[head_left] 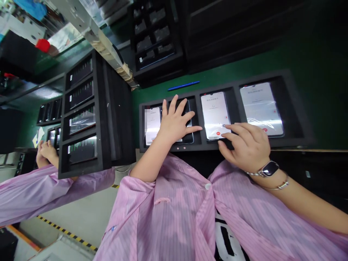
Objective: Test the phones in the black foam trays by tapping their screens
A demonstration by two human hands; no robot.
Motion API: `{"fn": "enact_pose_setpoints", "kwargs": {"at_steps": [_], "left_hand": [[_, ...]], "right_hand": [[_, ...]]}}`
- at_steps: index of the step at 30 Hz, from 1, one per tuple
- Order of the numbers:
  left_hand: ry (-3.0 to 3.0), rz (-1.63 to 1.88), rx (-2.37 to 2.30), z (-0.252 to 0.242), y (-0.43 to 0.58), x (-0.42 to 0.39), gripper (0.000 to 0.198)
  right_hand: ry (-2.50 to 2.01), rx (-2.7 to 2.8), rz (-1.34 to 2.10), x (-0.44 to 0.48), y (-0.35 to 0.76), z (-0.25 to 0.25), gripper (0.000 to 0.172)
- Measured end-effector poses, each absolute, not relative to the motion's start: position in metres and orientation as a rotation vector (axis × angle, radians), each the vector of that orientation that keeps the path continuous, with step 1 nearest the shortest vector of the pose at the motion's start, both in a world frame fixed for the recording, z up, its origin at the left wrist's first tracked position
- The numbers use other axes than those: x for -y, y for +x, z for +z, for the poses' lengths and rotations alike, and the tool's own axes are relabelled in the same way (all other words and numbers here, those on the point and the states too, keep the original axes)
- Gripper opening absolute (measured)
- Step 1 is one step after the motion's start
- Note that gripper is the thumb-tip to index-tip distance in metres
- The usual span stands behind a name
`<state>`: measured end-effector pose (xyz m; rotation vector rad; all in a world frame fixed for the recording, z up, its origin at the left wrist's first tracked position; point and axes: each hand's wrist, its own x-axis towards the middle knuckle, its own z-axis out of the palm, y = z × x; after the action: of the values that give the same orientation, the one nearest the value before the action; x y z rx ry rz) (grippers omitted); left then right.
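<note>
Phone (213,112) touching right fingertips (227,127), left hand (174,123) — over another phone (188,134)

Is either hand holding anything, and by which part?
Nothing is held: the left hand lies on one phone, the right hand has its fingers on the next phone.

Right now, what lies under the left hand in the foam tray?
A dark-screened phone sits in the black foam tray beneath the left hand, with only its edge and corner showing; the palm and fingers cover the rest of it.
</note>
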<state>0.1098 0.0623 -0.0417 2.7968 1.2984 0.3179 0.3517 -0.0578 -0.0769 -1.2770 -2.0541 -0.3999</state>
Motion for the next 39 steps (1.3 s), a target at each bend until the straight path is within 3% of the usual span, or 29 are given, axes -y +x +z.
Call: {"fn": "enact_pose_setpoints", "kwargs": {"at_steps": [7,11,20,28,32,39], "left_hand": [[2.764,0.48,-1.351,-0.024,0.089,-0.036,0.072],[2.707,0.563,-1.471,-0.017,0.067,0.001,0.061],[2.676,0.642,-1.575,-0.054,0.073,0.027,0.048],[2.708,0.439,-1.492,-0.047,0.074,0.025,0.05],[2.688,0.649,-1.504,-0.054,0.073,0.024,0.063],[2.696,0.698,-1.52,-0.057,0.07,0.024,0.061]], "right_hand": [[-1.263,2.048,-0.362,0.058,0.353,-0.076,0.026],[-1.273,2.055,-0.374,0.059,0.353,-0.076,0.023],[-1.287,2.033,-0.336,0.059,0.354,-0.079,0.03],[-1.267,2.032,-0.384,0.058,0.353,-0.077,0.032],[-1.269,2.047,-0.375,0.057,0.353,-0.075,0.029],[-1.304,2.037,-0.359,0.059,0.353,-0.079,0.027]]}}
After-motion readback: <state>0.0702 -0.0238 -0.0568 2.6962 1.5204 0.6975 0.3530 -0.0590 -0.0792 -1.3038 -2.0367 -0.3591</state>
